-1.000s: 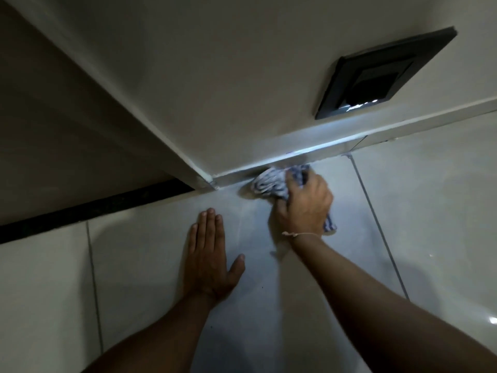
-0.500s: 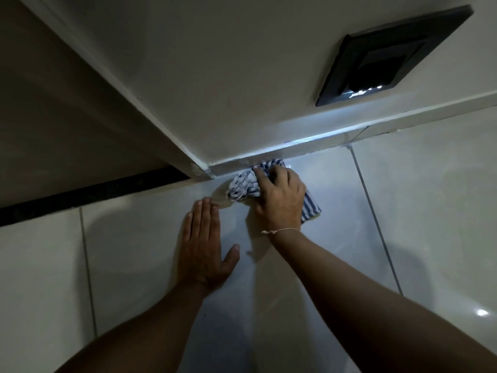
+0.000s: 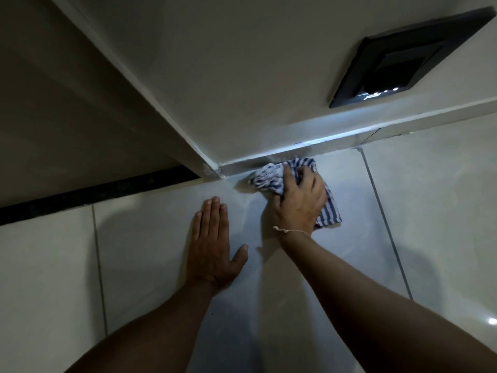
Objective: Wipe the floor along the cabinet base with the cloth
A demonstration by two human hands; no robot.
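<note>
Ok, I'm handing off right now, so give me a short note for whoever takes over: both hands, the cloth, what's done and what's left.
Right hand: clamped on the blue-and-white striped cloth, pressing it to the floor tile against the cabinet base, just right of the cabinet corner.
Left hand: empty, flat on the tile, fingers together, bracing; apart from the cloth.
Done: cannot be judged from this view; the tiles show no clear wiped trail.
Left: probably the run of base to the right, past the grout line and under the black wall plate.
</note>
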